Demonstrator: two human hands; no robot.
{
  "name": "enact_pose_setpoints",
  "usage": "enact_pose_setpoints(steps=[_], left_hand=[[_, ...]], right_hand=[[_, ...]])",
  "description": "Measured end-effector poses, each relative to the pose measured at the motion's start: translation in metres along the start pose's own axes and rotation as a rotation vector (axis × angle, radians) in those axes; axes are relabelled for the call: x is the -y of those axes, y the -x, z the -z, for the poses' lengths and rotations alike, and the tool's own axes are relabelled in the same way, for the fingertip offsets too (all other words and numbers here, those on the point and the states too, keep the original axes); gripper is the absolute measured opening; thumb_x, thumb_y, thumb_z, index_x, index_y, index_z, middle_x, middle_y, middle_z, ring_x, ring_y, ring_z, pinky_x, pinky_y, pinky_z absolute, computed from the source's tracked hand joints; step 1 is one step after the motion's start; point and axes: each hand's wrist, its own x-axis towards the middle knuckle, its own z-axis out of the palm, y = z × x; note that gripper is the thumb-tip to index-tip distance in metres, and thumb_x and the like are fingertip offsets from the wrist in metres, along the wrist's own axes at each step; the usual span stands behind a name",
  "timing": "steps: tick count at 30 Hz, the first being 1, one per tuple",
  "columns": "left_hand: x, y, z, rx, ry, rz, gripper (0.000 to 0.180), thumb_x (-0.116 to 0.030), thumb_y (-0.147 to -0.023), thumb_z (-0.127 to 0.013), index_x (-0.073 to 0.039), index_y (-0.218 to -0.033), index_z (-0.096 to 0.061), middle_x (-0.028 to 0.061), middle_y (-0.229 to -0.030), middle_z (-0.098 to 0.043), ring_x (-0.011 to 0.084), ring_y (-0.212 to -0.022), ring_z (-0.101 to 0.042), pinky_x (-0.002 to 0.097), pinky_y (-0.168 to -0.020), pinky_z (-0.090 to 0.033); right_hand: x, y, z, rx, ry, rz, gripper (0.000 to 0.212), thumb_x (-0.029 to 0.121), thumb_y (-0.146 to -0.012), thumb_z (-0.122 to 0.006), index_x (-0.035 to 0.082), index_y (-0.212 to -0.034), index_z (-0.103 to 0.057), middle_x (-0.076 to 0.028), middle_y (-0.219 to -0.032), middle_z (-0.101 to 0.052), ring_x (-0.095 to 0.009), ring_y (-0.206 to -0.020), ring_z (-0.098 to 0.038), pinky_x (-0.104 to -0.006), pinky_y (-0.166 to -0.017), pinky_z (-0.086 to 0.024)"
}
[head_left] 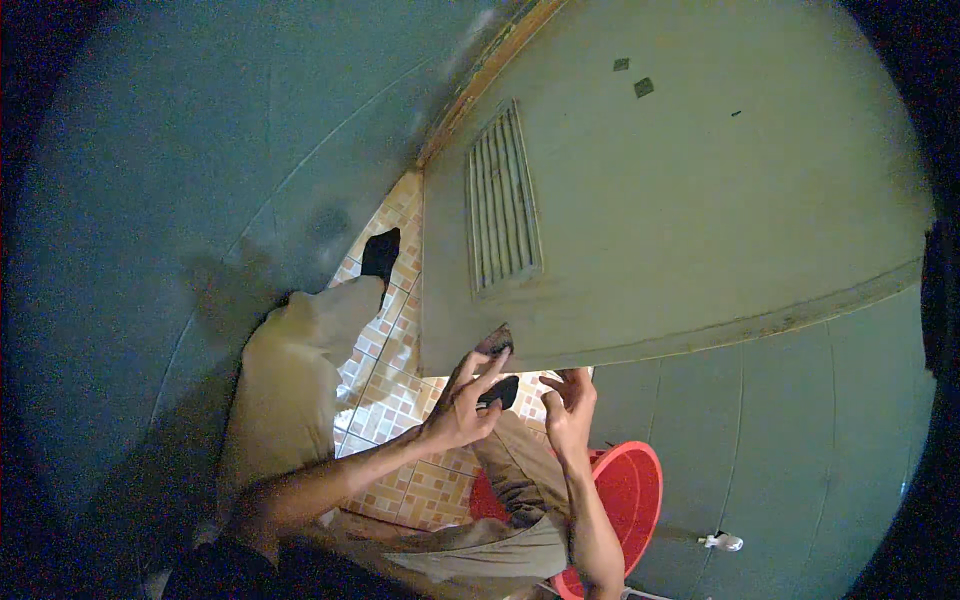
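Note:
My left hand [468, 408] is closed around a small dark brown pad [498, 338], pressed to the lower part of a pale greenish door [700, 210]. The pad looks like a worn sponge or scrubber; its exact kind is unclear. My right hand [570, 408] is at the door's edge, right of the left hand. Its fingers are curled against that edge, and some fingertips are hidden behind it. A slatted vent [503, 200] is set in the door beyond my left hand.
A red plastic basin [645, 500] stands by my right forearm. Grey-green walls [760, 400] close in on both sides. My legs, in beige trousers [290, 370], straddle the tiled floor [385, 405]. A small white fitting [722, 542] sits on the right wall.

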Motion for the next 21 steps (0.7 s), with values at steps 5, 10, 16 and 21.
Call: enact_pose_setpoints(steps=[5,10,16,21], left_hand=[[-0.019,-0.010,0.003,0.013,0.006,-0.059,0.084,-0.002,-0.079,-0.066,-0.002,-0.157,-0.034,0.0231,-0.128,-0.048,0.0386,-0.121,-0.051,0.0443,-0.105,-0.042],[-0.028,-0.014,0.009,0.050,0.041,-0.102,0.086,-0.002,-0.078,-0.066,-0.003,-0.158,-0.034,0.0228,-0.129,-0.048,0.0385,-0.125,-0.050,0.0458,-0.107,-0.041],[-0.018,-0.011,0.010,0.042,-0.025,-0.095,0.087,-0.003,-0.079,-0.066,-0.002,-0.159,-0.032,0.0234,-0.129,-0.048,0.0383,-0.124,-0.050,0.0446,-0.107,-0.041],[0.004,-0.003,-0.002,0.021,0.014,0.031,0.086,-0.003,-0.080,-0.066,-0.002,-0.159,-0.031,0.0244,-0.129,-0.047,0.0389,-0.124,-0.050,0.0445,-0.107,-0.041]], right_hand=[[0.004,-0.001,0.004,0.006,0.015,-0.021,0.056,-0.008,-0.077,-0.046,-0.007,-0.132,-0.054,-0.018,-0.125,-0.063,-0.029,-0.117,-0.063,-0.0416,-0.100,-0.054],[0.008,-0.001,0.003,0.028,0.032,-0.003,0.056,-0.006,-0.076,-0.047,-0.007,-0.132,-0.054,-0.017,-0.125,-0.063,-0.029,-0.117,-0.062,-0.0414,-0.100,-0.054],[0.005,-0.003,0.005,0.032,0.023,0.000,0.055,-0.008,-0.076,-0.045,-0.009,-0.130,-0.055,-0.018,-0.124,-0.063,-0.029,-0.117,-0.063,-0.0414,-0.101,-0.054],[-0.006,-0.005,0.012,0.035,-0.090,-0.044,0.055,-0.013,-0.075,-0.041,-0.010,-0.128,-0.057,-0.020,-0.125,-0.064,-0.030,-0.119,-0.063,-0.0423,-0.102,-0.054]])
